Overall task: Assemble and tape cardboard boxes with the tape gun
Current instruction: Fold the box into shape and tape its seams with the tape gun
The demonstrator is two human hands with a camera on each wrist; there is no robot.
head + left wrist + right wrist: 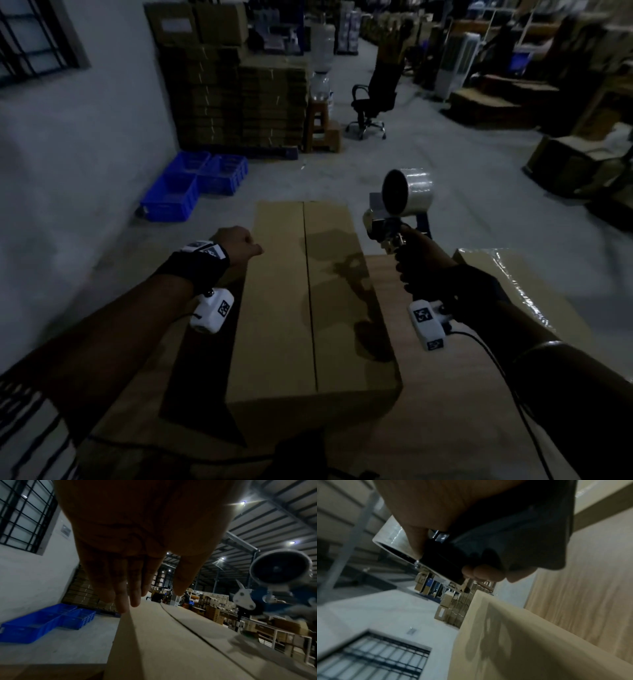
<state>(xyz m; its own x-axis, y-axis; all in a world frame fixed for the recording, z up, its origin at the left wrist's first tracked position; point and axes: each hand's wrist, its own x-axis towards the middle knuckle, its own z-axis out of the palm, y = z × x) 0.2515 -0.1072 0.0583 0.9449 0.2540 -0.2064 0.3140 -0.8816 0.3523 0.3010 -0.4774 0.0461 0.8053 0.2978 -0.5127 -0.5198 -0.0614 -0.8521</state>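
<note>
Cardboard box [308,308] lies lengthwise on the wood counter [445,411], top flaps folded shut, centre seam [310,291] untaped as far as I can see. Right hand [416,260] has its fingers [485,573] wrapped round the handle of the tape gun [397,212], held up off the box, beside its far right edge; clear tape roll [407,193] on top. Left hand [238,245] hovers by the box's far left edge: in the left wrist view its fingers [123,588] hang straight and close together, holding nothing. Handling guess: the box is empty, so light and prone to skidding under the gun's drag; flaps stiff at the edges but will sag near the seam. Best to flatten the left palm on a flap near the seam, and keep the gun gripped at the handle, well away from the blade end.
</note>
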